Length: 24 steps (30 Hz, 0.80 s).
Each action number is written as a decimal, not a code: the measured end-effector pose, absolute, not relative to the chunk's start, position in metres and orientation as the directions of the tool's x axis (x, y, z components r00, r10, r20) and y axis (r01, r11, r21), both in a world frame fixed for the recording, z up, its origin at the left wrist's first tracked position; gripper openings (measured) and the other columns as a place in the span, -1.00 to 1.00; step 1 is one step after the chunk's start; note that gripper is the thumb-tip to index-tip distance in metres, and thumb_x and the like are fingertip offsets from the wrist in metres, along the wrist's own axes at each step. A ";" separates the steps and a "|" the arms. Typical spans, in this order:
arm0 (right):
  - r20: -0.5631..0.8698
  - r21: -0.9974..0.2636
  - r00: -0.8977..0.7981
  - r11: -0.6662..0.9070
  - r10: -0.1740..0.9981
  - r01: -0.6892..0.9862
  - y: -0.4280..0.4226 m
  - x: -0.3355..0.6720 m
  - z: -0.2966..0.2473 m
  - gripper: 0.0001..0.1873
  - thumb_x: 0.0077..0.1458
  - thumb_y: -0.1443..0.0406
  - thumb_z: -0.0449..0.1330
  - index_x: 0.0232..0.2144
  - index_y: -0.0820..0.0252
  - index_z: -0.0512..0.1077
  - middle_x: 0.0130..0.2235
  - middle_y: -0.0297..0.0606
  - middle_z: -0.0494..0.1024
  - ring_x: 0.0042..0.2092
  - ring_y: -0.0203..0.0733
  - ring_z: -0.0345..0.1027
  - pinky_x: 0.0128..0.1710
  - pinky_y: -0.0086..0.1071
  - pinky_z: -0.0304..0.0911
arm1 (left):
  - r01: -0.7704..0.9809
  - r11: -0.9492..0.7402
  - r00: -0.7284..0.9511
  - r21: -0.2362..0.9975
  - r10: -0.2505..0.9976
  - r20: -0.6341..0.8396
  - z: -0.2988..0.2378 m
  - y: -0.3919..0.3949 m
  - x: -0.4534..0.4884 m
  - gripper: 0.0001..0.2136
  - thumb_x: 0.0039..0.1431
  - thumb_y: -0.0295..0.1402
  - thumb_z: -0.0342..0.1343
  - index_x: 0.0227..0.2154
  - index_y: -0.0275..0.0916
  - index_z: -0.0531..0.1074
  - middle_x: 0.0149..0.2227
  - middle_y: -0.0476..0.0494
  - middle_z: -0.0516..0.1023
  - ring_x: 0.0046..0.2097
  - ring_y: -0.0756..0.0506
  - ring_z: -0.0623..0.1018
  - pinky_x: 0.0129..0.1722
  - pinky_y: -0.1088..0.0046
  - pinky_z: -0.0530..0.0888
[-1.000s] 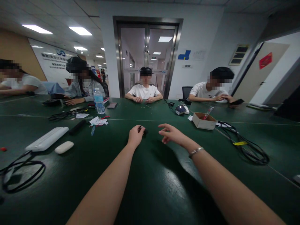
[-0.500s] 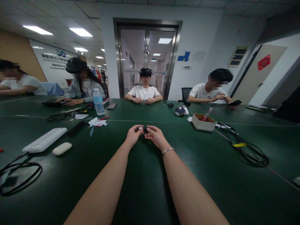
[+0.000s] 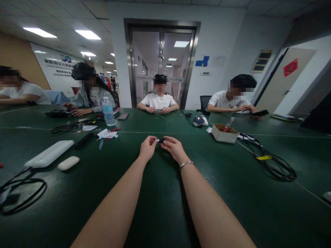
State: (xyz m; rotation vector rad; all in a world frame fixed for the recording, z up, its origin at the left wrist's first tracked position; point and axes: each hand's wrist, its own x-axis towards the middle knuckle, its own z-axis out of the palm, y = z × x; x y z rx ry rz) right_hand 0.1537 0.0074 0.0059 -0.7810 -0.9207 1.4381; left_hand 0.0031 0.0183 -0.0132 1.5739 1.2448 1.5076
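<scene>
Both my arms reach out over the dark green table (image 3: pixel 160 206). My left hand (image 3: pixel 148 148) and my right hand (image 3: pixel 174 149) meet just above the tabletop and pinch the two ends of a small dark object with a silvery tip (image 3: pixel 159 140). The left fingers close on the silvery end, the right fingers on the dark end. A thin bracelet (image 3: pixel 186 164) circles my right wrist. What the small object is cannot be made out.
A white keyboard (image 3: pixel 49 153) and white mouse (image 3: pixel 68 162) lie at the left, with a black cable loop (image 3: pixel 22 193) nearer. A cardboard box (image 3: pixel 224 133) and coiled black cables (image 3: pixel 274 164) lie at the right. A water bottle (image 3: pixel 108 111) stands further back. Several people sit round the table.
My right hand, open and apart a second ago, came in to the left hand and closed on the small object. Both hands have since lifted slightly.
</scene>
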 end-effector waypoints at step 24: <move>0.051 -0.888 -0.109 -0.005 0.993 -0.461 0.007 0.156 0.005 -0.80 0.01 0.52 0.23 -0.26 0.28 0.47 -0.34 -0.21 0.54 -0.37 -0.21 0.50 -0.18 -0.25 0.47 | 0.107 -0.291 -0.074 0.951 0.951 0.300 -0.009 0.015 0.001 -0.85 0.08 -0.31 0.12 -0.34 -0.29 0.44 -0.38 -0.15 0.54 -0.33 -0.06 0.53 -0.32 0.41 0.45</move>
